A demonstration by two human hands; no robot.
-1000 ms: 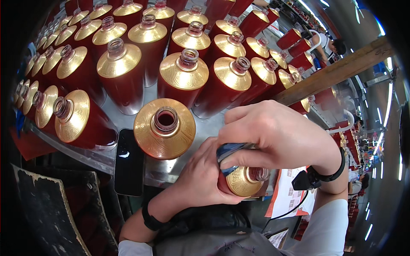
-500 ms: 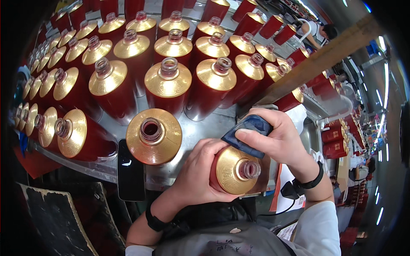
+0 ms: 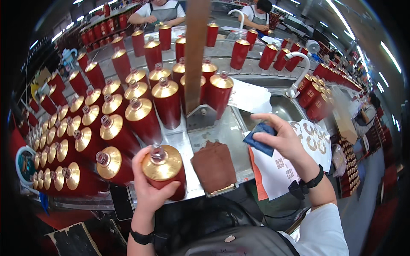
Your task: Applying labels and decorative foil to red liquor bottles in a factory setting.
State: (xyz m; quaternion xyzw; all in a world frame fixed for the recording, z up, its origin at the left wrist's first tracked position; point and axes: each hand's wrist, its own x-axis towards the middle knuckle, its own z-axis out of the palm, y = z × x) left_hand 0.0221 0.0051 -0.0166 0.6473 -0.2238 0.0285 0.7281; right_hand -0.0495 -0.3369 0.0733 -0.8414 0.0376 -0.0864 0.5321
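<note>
Clasping a bottle (image 3: 164, 168) upright in the left hand (image 3: 147, 194), closing thumb and fingers around its side at the near edge of the metal surface (image 3: 175, 138), and hiding any contact underneath. Pinching a blue cloth (image 3: 261, 141) between thumb and fingers of the right hand (image 3: 282, 137), well apart from the bottle. Having a brown cloth (image 3: 213, 166) lying between both hands along the near edge, and a phone (image 3: 121, 201) just left of the bottle. Reaching above white paper (image 3: 273, 173) overlapping an orange sheet (image 3: 258, 178), with a sink (image 3: 289, 112) and curved tap (image 3: 304, 59) beyond. Looking past a wooden post (image 3: 196, 51) toward rows of red, gold-shouldered bottles (image 3: 145, 128) crowding the surface's left side, and toward two co-workers (image 3: 173, 14) beyond.
</note>
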